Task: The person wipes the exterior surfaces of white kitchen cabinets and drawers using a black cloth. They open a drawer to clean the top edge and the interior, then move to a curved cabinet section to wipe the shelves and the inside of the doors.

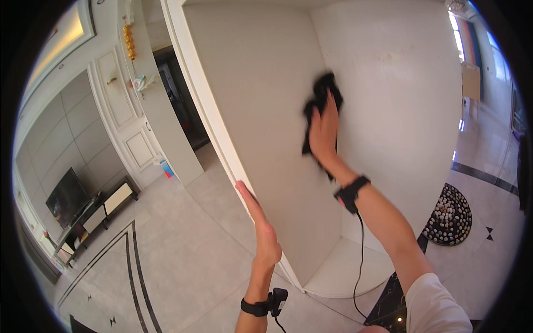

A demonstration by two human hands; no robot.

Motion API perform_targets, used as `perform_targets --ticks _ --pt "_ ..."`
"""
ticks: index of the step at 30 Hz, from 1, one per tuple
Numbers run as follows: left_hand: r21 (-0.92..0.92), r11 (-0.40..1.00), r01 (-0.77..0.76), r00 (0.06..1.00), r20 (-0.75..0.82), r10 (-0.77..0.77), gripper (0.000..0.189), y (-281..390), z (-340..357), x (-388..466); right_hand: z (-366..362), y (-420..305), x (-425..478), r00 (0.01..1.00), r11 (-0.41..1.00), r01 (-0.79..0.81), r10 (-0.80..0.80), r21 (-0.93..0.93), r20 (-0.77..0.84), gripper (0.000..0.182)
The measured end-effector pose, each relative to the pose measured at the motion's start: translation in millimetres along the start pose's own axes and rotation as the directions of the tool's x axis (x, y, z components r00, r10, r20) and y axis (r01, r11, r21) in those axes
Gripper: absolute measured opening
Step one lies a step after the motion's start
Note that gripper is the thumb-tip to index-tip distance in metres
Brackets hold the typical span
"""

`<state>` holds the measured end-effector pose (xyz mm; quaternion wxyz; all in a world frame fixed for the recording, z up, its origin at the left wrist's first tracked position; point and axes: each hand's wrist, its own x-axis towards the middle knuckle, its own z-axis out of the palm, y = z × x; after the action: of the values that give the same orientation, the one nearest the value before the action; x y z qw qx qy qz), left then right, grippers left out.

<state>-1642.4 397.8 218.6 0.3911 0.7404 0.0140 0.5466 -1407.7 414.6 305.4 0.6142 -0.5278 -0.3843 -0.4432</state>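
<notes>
In the head view my right hand (325, 131) presses a black cloth (326, 89) against the inner wall of a white open cabinet (258, 83), close to the corner where two panels meet. Cloth and fingers are blurred. My left hand (260, 220) lies along the cabinet's front left edge, its fingers extended up the white trim (216, 137). Each wrist wears a black strap with a small device and a cable. Below, the cabinet's rounded bottom panel (347, 270) shows.
A pebble-patterned half-round mat (449, 216) lies on the tiled floor at the right. Further left stand a low TV cabinet (95, 218) and a television (67, 197). A dark cable (361, 258) hangs from my right wrist past the bottom panel.
</notes>
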Motion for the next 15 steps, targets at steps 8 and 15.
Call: perform_targets --ticks 8,15 --pt "-0.104 0.994 0.019 1.000 0.006 -0.019 0.098 -7.6 -4.0 -10.5 -40.0 -108.3 -89.7 0.835 0.904 0.341 -0.417 0.256 0.359 0.062" --pt "-0.118 0.993 0.029 1.000 -0.003 -0.029 0.101 0.9 -2.3 -12.2 18.5 -52.4 70.0 0.977 0.971 0.212 -0.211 0.110 -0.027 0.052"
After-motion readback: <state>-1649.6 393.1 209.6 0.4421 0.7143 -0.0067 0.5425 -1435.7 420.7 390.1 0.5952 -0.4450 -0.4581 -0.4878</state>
